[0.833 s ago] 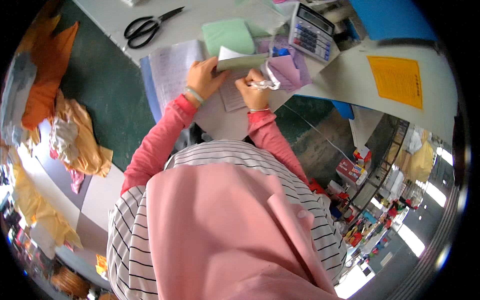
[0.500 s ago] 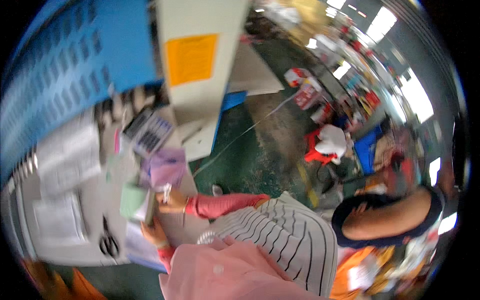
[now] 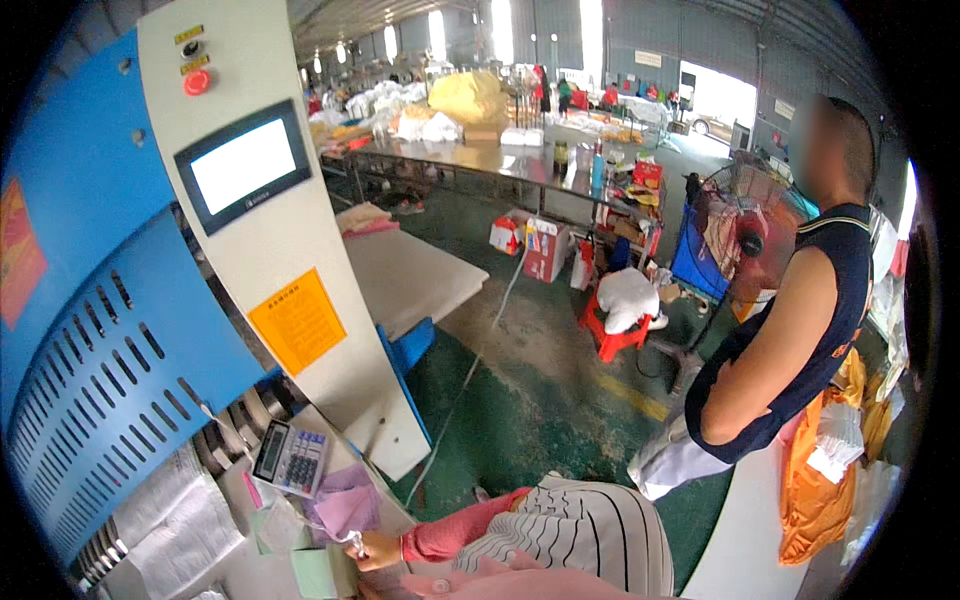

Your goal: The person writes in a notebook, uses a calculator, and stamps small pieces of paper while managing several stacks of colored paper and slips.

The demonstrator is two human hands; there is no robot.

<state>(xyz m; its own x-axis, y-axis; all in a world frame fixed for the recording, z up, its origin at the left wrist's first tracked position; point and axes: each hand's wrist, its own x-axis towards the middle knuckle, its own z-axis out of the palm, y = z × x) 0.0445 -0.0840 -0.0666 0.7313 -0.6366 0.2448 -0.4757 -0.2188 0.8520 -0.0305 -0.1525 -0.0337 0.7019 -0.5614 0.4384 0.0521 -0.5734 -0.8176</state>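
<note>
My right hand (image 3: 376, 551) reaches out of a pink sleeve to the table edge at the bottom of the head view, fingers closed on a small clear piece (image 3: 355, 541). It rests beside a pale green packet (image 3: 314, 573) and just below some purple packets (image 3: 346, 506). A grey calculator (image 3: 290, 458) lies a little farther up the table. My left hand is out of sight below the picture's lower edge. My striped top and pink cloth fill the bottom middle.
A blue and white machine with a lit screen (image 3: 245, 165) and an orange label (image 3: 298, 322) rises on the left, with printed papers (image 3: 180, 512) at its foot. A person in a dark sleeveless top (image 3: 800, 330) stands close on the right, by a fan (image 3: 745, 240), orange cloth (image 3: 815, 490) and a red stool (image 3: 615, 338).
The view has swung up from the tabletop to the hall and machine. Both hands were on the green packet; now only my right hand shows, and the scissors have left the picture.
</note>
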